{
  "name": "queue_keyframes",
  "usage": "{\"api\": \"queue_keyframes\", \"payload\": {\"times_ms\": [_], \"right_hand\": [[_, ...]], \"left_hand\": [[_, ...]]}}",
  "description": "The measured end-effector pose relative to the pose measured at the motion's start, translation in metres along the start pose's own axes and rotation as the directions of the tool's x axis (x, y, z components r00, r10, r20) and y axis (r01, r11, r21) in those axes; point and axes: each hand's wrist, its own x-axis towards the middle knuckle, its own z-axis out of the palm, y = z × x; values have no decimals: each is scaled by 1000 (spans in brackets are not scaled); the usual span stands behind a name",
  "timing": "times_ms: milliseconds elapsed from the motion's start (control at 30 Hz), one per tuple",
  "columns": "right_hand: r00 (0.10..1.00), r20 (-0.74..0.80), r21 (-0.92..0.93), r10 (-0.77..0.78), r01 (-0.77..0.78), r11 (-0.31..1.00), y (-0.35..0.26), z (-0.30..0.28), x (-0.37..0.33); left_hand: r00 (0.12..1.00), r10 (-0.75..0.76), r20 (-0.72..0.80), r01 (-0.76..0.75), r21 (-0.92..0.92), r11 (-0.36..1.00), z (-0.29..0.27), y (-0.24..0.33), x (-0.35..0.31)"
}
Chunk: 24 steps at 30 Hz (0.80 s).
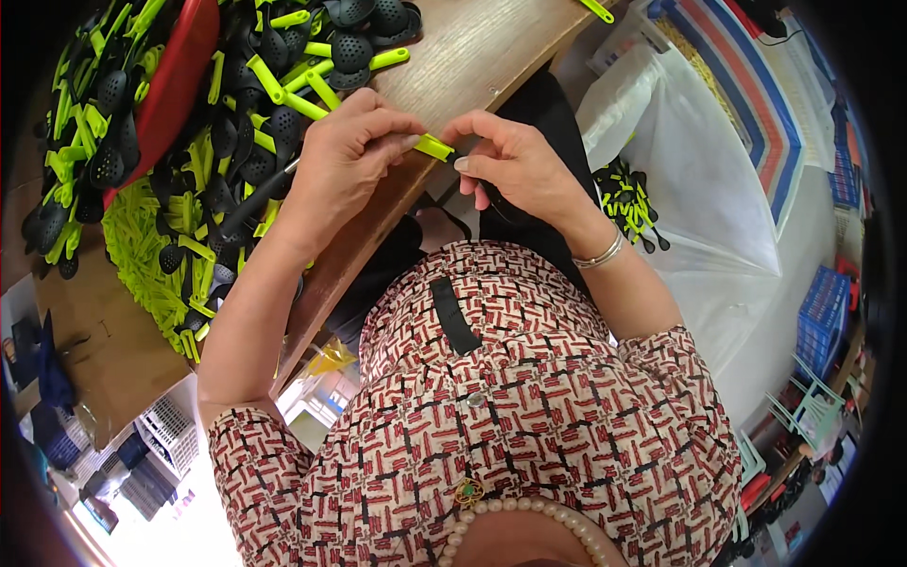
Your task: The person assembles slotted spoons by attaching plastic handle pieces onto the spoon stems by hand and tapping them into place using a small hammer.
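My left hand [354, 151] is closed around a kitchen utensil by its lime-green handle [435, 147], whose end sticks out past the thumb and forefinger. A black shaft [260, 197] runs out from the other side of this hand, toward the pile; it looks like part of the same utensil. At the handle's end, my right hand [520, 168] has thumb and forefinger drawn together in a pinch. Something small and dark shows at those fingertips, too small to make out. Both hands are over the table's edge.
Black slotted spoons and ladles with green handles [274, 85] heap on the wooden table [463, 57]. Loose green handles [142, 246] lie beside a red divider [179, 85]. At right, a white sack [699, 208] holds more utensils [628, 203]. Blue boxes [822, 307] stand farther off.
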Motion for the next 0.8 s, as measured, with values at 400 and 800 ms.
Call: {"api": "queue_keyframes", "payload": {"times_ms": [400,800], "right_hand": [[992,-125,-74,-10,0,997,-1,10,0],[935,-314,-437,-167,14,899,1,25,3]], "left_hand": [[980,194,41,-191,454,871,2,3,9],[852,396,341,-517,663,542,-11,11,30]]}}
